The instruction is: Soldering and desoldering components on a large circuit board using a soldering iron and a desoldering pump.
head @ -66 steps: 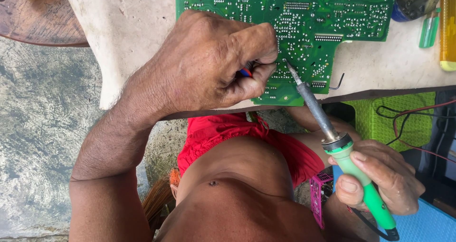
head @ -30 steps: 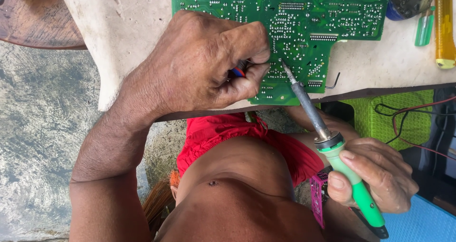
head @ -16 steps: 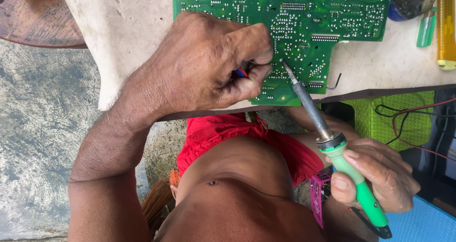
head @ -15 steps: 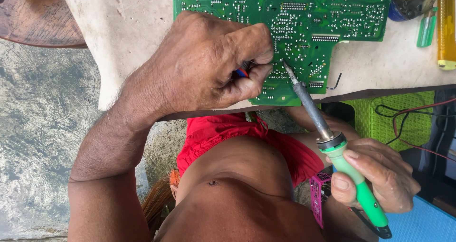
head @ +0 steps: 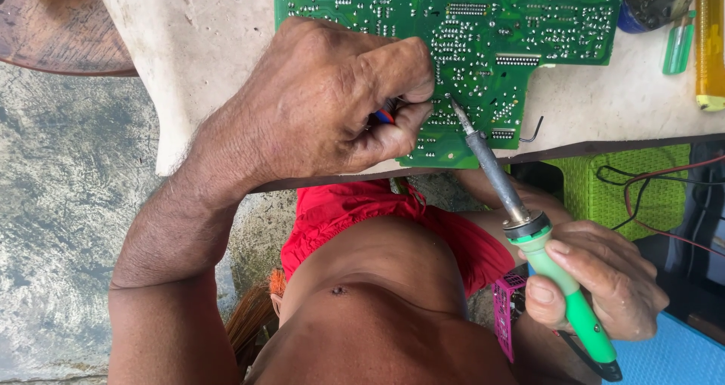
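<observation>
- The green handle of a soldering iron is clenched in the grip of the right hand, with fingers and thumb wrapped around it, low at the right, off the table edge.
- The iron's long axis runs on a diagonal, from the handle at lower right up to the metal tip at upper left; the tip is set on the underside of a green circuit board, near its lower edge.
- The left hand is pinched shut on a small red and blue object, mostly hidden by the fingers, just beside the tip; the hand rests on the board and the table.
- The board lies flat on the pale table, solder side up.
- A bent black wire lies on the table right of the board.
- A green lighter and a yellow tool lie at the far right.
</observation>
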